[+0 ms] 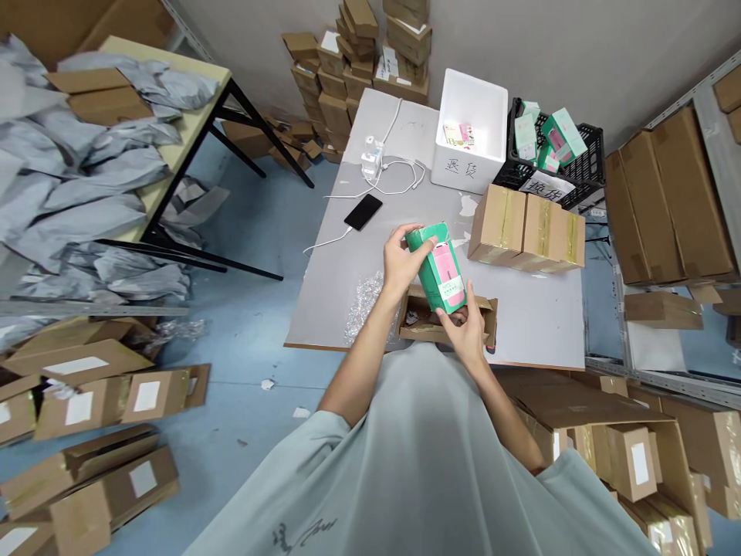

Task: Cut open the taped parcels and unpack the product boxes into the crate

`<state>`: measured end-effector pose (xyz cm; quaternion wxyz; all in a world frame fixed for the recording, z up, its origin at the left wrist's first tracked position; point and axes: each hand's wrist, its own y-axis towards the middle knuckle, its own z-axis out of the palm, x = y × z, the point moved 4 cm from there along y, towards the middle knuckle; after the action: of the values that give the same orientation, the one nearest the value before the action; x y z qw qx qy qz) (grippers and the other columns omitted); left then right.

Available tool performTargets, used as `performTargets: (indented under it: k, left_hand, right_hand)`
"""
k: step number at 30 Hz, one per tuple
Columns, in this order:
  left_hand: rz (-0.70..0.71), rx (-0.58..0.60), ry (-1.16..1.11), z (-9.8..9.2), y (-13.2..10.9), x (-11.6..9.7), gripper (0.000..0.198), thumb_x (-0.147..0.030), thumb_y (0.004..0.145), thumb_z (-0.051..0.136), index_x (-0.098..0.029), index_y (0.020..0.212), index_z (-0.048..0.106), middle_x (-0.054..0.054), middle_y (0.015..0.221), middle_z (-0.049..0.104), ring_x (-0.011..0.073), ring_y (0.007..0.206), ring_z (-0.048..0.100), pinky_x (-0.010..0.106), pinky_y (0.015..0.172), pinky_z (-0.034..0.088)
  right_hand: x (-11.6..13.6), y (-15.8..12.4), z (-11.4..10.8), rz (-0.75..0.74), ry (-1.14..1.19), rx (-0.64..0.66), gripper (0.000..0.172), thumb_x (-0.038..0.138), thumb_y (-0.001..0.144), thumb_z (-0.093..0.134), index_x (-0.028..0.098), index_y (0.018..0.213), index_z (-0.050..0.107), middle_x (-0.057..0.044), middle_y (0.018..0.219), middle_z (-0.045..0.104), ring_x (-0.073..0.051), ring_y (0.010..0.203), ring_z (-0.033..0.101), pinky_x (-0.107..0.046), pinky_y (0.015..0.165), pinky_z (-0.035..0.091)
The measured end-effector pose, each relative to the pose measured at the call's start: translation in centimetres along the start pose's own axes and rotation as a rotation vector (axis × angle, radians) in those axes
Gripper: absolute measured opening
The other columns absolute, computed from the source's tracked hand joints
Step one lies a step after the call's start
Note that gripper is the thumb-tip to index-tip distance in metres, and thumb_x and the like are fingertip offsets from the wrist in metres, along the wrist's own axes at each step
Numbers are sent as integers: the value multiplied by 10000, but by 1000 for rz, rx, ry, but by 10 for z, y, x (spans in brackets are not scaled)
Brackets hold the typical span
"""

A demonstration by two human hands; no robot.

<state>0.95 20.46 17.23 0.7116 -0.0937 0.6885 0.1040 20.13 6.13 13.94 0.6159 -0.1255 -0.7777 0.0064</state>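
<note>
A green product box [428, 274] with a pink picture on its front is tilted between my two hands. My left hand [404, 259] grips its upper left side, the thumb lying across the front. My right hand [466, 330] holds the lower right corner, fingers along the edge. Below the green box an open cardboard carton [417, 332] rests at the table's front edge, its inside partly hidden by my hands. Crumpled bubble wrap [364, 305] lies on the table left of that carton.
On the grey table [329, 293] are a black phone [363, 212], a power strip with white cables [371, 158], a white foam bin [470, 170] and taped cartons [524, 228]. A black crate [590, 166] holds green boxes. Cartons [109, 494] and a table of grey parcels [214, 73] stand left.
</note>
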Motion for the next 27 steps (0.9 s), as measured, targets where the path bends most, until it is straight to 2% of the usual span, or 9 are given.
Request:
performTargets:
  k: [3, 6, 10, 14, 18, 21, 23, 25, 27]
  left_hand:
    - [43, 28, -47, -5, 1, -7, 629, -653, 842, 934, -242, 1295, 788, 125, 1335, 816, 307, 1284, 752, 418, 1081, 620]
    - [44, 93, -111, -15, 10, -7, 698, -767, 893, 862, -257, 1362, 786, 126, 1268, 840, 300, 1238, 770, 417, 1042, 633]
    - [29, 147, -213, -21, 17, 4, 640, -767, 853, 892, -252, 1226, 823, 100, 1225, 845, 287, 1231, 772, 397, 1088, 606]
    - [-83, 235, -391, -12, 6, 15, 563, -721, 846, 879, -254, 1148, 786, 62, 1154, 832, 271, 1088, 798, 364, 947, 629]
    - [-137, 318, -500, -6, -5, 15, 538, -663, 851, 859, -270, 1196, 732, 40, 1079, 817, 258, 952, 807, 349, 818, 632]
    - [-190, 352, -455, -7, -6, 15, 556, -602, 811, 913, -284, 1219, 708, 24, 1028, 816, 229, 871, 802, 303, 736, 612]
    - [-202, 340, -391, -10, -4, 17, 580, -591, 790, 932, -285, 1224, 698, 28, 1026, 823, 222, 869, 803, 280, 709, 606]
    - [-193, 310, -317, -14, -2, 20, 598, -584, 776, 940, -278, 1225, 692, 47, 1073, 833, 227, 909, 807, 276, 708, 615]
    - [-176, 266, -238, -16, -1, 24, 604, -557, 769, 944, -265, 1230, 685, 70, 1148, 834, 224, 928, 802, 286, 721, 629]
  right_hand:
    - [2, 4, -1, -1, 162, 24, 1022, 619, 862, 929, 248, 1743, 568, -146, 1592, 705, -294, 1278, 763, -431, 1142, 659]
    - [2, 5, -4, 95, 399, 125, 953, 604, 850, 944, 246, 1678, 635, -123, 1588, 729, -298, 1343, 748, -456, 1176, 648]
    - [0, -3, -2, 249, 646, 244, 679, 514, 855, 950, 268, 1461, 770, -73, 1324, 847, -250, 1120, 808, -410, 999, 721]
    - [-3, -12, 6, 363, 843, 262, 412, 422, 844, 953, 264, 1192, 801, -43, 1127, 868, -198, 924, 799, -312, 825, 728]
    - [-7, -17, 12, 492, 936, 300, 313, 432, 892, 915, 260, 1110, 769, -28, 1016, 873, -192, 829, 809, -303, 775, 726]
    - [-10, -17, 12, 533, 897, 367, 389, 581, 938, 868, 241, 1099, 768, -46, 903, 861, -224, 769, 821, -323, 714, 718]
    - [-12, -15, 10, 491, 797, 393, 493, 663, 945, 852, 225, 1159, 776, -67, 907, 859, -247, 771, 835, -344, 698, 718]
    - [-12, -11, 4, 394, 656, 350, 631, 701, 944, 854, 230, 1353, 758, -88, 1045, 873, -257, 833, 853, -366, 738, 732]
    - [-9, -7, -3, 260, 491, 254, 838, 714, 939, 860, 280, 1618, 631, -112, 1333, 836, -251, 924, 858, -392, 820, 744]
